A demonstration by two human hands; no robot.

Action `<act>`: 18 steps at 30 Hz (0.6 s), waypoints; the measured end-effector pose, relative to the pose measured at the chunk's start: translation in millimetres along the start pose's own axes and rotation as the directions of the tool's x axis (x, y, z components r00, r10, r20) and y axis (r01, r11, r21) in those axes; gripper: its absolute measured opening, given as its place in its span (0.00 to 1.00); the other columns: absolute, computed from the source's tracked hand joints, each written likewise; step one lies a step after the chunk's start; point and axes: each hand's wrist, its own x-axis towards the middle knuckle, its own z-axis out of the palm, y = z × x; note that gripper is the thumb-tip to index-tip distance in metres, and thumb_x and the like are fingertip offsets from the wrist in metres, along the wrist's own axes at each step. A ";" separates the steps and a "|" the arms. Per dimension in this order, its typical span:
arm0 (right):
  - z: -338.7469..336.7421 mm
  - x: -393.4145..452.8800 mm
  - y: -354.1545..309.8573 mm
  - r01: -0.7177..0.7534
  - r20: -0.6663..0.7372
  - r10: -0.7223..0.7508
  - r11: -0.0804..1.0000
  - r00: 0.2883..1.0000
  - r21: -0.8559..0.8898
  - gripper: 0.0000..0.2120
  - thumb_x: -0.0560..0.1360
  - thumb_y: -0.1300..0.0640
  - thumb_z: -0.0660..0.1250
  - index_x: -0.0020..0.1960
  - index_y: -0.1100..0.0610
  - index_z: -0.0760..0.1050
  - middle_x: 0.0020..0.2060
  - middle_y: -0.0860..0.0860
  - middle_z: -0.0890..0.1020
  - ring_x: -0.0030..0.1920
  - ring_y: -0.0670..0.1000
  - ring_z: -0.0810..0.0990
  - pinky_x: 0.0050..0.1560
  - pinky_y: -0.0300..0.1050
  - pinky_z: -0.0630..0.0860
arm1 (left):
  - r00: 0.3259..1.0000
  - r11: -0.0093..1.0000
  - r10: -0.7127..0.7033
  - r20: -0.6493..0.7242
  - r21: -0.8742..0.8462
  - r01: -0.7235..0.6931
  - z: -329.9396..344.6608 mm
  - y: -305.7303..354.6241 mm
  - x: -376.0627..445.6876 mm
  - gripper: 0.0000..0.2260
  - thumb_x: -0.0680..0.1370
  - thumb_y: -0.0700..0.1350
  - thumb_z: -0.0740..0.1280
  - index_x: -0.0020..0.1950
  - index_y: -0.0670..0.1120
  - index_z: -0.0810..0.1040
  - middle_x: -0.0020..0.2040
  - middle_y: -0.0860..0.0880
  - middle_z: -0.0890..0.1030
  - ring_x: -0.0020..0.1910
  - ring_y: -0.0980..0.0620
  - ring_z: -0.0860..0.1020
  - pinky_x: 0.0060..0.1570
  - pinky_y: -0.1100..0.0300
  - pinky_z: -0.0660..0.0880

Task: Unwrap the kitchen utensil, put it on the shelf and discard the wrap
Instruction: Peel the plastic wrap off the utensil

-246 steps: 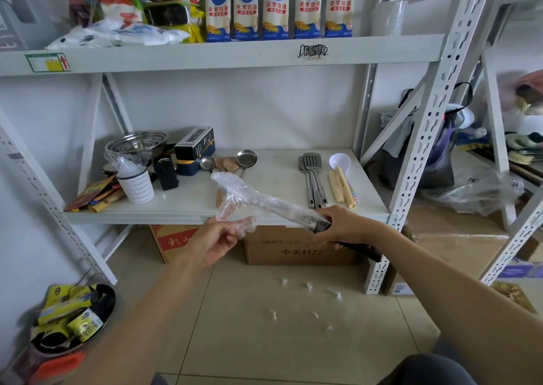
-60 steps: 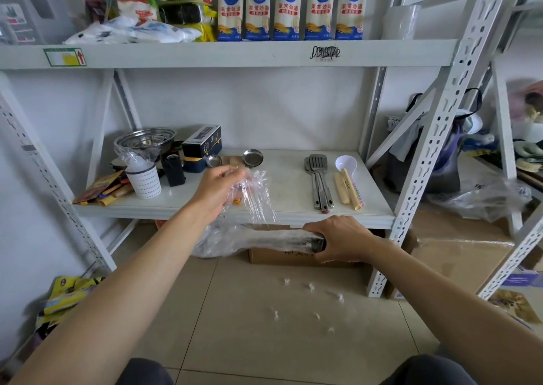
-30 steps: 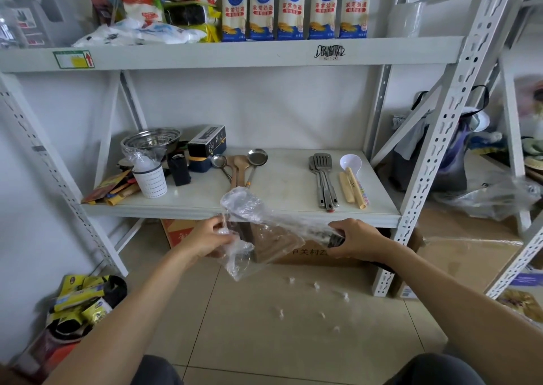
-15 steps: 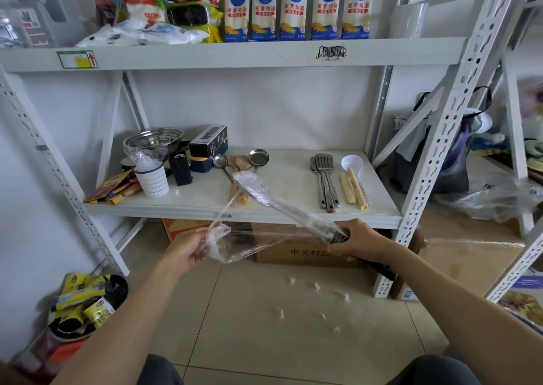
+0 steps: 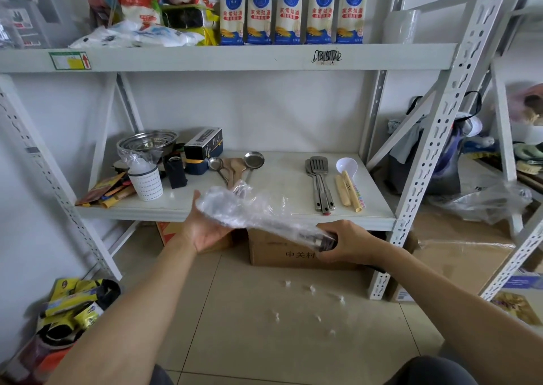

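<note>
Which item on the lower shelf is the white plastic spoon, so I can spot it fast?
Find the lower shelf of the white metal rack and go to its right end. Beside the steel spatulas lies the white plastic spoon, its round bowl toward the wall. It is the only white utensil there.

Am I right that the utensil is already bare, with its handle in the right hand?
Not bare. The head view shows the clear plastic wrap still bunched over the utensil, with the left hand under it. The right hand does grip the handle end.
</note>
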 end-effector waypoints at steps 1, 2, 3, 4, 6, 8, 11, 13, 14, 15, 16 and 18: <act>-1.5 -1.4 -1.0 0.020 0.005 -0.020 0.999 1.000 -0.050 0.14 0.66 0.43 0.71 0.37 0.51 0.71 0.29 0.49 0.75 0.29 0.44 0.68 0.34 0.41 0.66 | 1.000 1.000 -0.010 -0.024 0.016 0.010 -0.5 8.4 -1.1 0.37 0.75 0.68 0.60 0.75 0.44 0.63 0.57 0.36 0.81 0.56 0.35 0.80 0.51 0.41 0.78; -3.1 -2.5 -2.6 0.039 0.010 -0.038 0.995 0.999 -0.094 0.13 0.66 0.42 0.70 0.35 0.47 0.69 0.28 0.46 0.73 0.29 0.44 0.68 0.32 0.39 0.64 | 0.998 0.994 -0.058 -0.037 0.090 0.061 -0.4 16.5 -3.3 0.39 0.71 0.69 0.64 0.73 0.44 0.67 0.57 0.37 0.81 0.55 0.36 0.80 0.53 0.41 0.77; -4.8 -3.3 -4.7 0.057 0.014 -0.056 0.990 0.998 -0.127 0.12 0.65 0.41 0.69 0.34 0.44 0.68 0.27 0.43 0.73 0.29 0.44 0.69 0.31 0.36 0.63 | 0.990 0.972 -0.135 -0.027 0.192 0.138 0.5 24.3 -5.2 0.40 0.69 0.70 0.66 0.70 0.42 0.71 0.57 0.37 0.81 0.57 0.37 0.80 0.56 0.42 0.76; -6.2 -3.4 -6.6 0.074 0.017 -0.072 0.986 0.997 -0.153 0.11 0.65 0.40 0.68 0.34 0.41 0.67 0.27 0.40 0.74 0.29 0.43 0.70 0.30 0.35 0.62 | 0.979 0.921 -0.202 -0.032 0.333 0.201 3.9 32.0 -8.5 0.41 0.67 0.71 0.67 0.68 0.41 0.74 0.59 0.37 0.81 0.60 0.38 0.78 0.60 0.43 0.74; -8.2 -2.7 -8.8 0.101 0.015 -0.100 0.976 0.995 -0.194 0.09 0.64 0.39 0.66 0.35 0.39 0.67 0.28 0.39 0.74 0.30 0.42 0.72 0.31 0.34 0.62 | 0.970 0.739 -0.153 -0.188 0.630 0.239 9.4 46.5 -10.1 0.46 0.60 0.73 0.70 0.66 0.42 0.76 0.62 0.37 0.79 0.63 0.38 0.76 0.67 0.41 0.67; -9.8 -1.3 -9.2 0.113 0.007 -0.115 0.967 0.993 -0.227 0.09 0.65 0.40 0.67 0.38 0.40 0.69 0.29 0.41 0.75 0.32 0.42 0.73 0.32 0.35 0.65 | 0.971 0.551 -0.067 -0.228 0.803 0.226 17.7 58.2 -12.1 0.49 0.52 0.74 0.73 0.64 0.44 0.77 0.64 0.36 0.77 0.64 0.37 0.74 0.69 0.38 0.63; -12.1 1.2 -10.2 0.130 -0.001 -0.136 0.949 0.991 -0.287 0.11 0.66 0.42 0.68 0.43 0.43 0.70 0.31 0.42 0.76 0.33 0.43 0.73 0.33 0.38 0.67 | 0.967 0.450 -0.197 -0.165 0.861 0.238 33.9 67.5 -14.7 0.41 0.54 0.67 0.78 0.60 0.44 0.81 0.61 0.38 0.80 0.59 0.40 0.79 0.63 0.45 0.72; -11.9 3.2 -14.0 0.155 0.006 -0.162 0.930 0.987 -0.334 0.12 0.65 0.41 0.67 0.45 0.41 0.70 0.29 0.40 0.74 0.32 0.42 0.72 0.32 0.35 0.64 | 0.939 0.305 -0.306 -0.158 0.918 0.254 46.9 67.8 -13.8 0.32 0.63 0.60 0.77 0.61 0.43 0.80 0.59 0.42 0.82 0.56 0.43 0.80 0.59 0.51 0.76; -10.7 4.7 -16.2 0.167 0.013 -0.174 0.921 0.985 -0.351 0.13 0.64 0.40 0.67 0.48 0.41 0.72 0.29 0.40 0.73 0.32 0.42 0.72 0.32 0.34 0.62 | 0.937 0.204 -0.304 -0.174 0.948 0.242 53.2 66.0 -11.5 0.27 0.68 0.57 0.75 0.61 0.43 0.80 0.56 0.44 0.83 0.54 0.45 0.80 0.56 0.54 0.76; -8.9 6.3 -18.1 0.175 0.022 -0.179 0.916 0.984 -0.360 0.15 0.65 0.40 0.67 0.50 0.41 0.73 0.30 0.40 0.72 0.32 0.42 0.71 0.32 0.33 0.62 | 0.948 0.131 -0.254 -0.194 0.964 0.232 59.1 62.7 -8.6 0.22 0.70 0.53 0.74 0.59 0.42 0.81 0.51 0.46 0.84 0.49 0.47 0.80 0.51 0.57 0.77; -6.9 7.7 -19.7 0.177 0.032 -0.178 0.916 0.984 -0.359 0.16 0.65 0.40 0.67 0.52 0.42 0.74 0.30 0.39 0.72 0.32 0.42 0.71 0.32 0.33 0.61 | 0.962 0.082 -0.172 -0.212 0.970 0.228 64.4 59.0 -6.0 0.18 0.70 0.50 0.74 0.56 0.43 0.82 0.44 0.48 0.85 0.42 0.50 0.77 0.43 0.61 0.76; -4.1 10.2 -21.0 0.171 0.043 -0.167 0.924 0.985 -0.342 0.16 0.66 0.40 0.68 0.50 0.43 0.74 0.31 0.39 0.73 0.33 0.42 0.72 0.32 0.34 0.62 | 0.980 -0.005 0.025 -0.196 0.981 0.196 70.1 53.9 -2.9 0.12 0.71 0.47 0.74 0.52 0.44 0.83 0.32 0.54 0.81 0.32 0.56 0.71 0.31 0.66 0.70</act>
